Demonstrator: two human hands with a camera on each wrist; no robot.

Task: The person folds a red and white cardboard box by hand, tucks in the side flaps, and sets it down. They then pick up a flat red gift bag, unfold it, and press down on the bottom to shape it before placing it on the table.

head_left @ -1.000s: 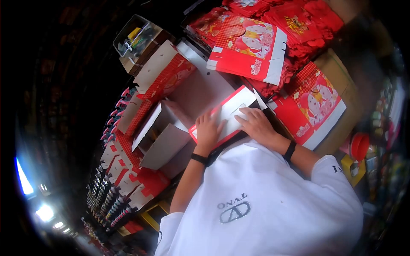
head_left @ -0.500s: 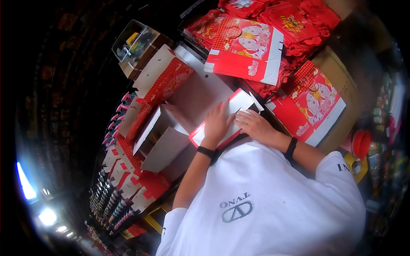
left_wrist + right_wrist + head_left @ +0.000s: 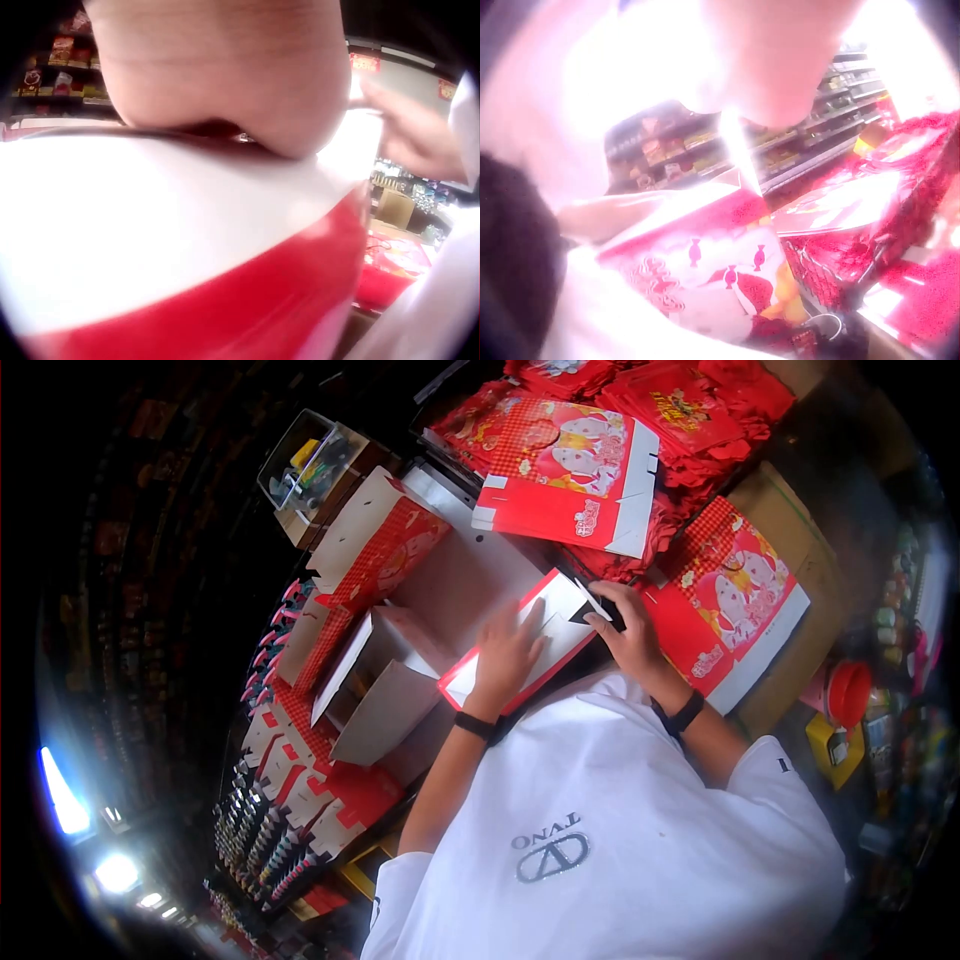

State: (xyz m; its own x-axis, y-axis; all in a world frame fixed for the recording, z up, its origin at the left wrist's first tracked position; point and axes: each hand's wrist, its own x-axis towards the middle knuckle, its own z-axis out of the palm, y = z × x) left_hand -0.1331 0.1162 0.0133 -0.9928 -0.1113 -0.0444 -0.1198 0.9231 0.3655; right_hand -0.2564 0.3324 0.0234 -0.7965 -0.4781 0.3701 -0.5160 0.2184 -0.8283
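Note:
A red-and-white cardboard box (image 3: 565, 645) stands upright in front of the person's shirt, its white side on top. On that white top lies my left hand (image 3: 507, 657), fingers extended along it; the left wrist view shows its heel right against the white board (image 3: 150, 225). At the box's far right end my right hand (image 3: 635, 635) pinches a narrow white end flap (image 3: 590, 600) between thumb and fingers, and the flap sticks up. In the right wrist view the box's printed side (image 3: 705, 274) appears below the hand.
Partly folded boxes (image 3: 385, 690) stand at the left. A flat printed carton (image 3: 570, 475) lies over red packets (image 3: 690, 410) at the back, and another flat carton (image 3: 730, 595) lies at the right. A clear bin (image 3: 310, 470) sits at the back left.
Both hands lay on the white top earlier. My right hand has moved right, off the top to the end flap, and pinches it. The left hand stays on the box, slightly shifted.

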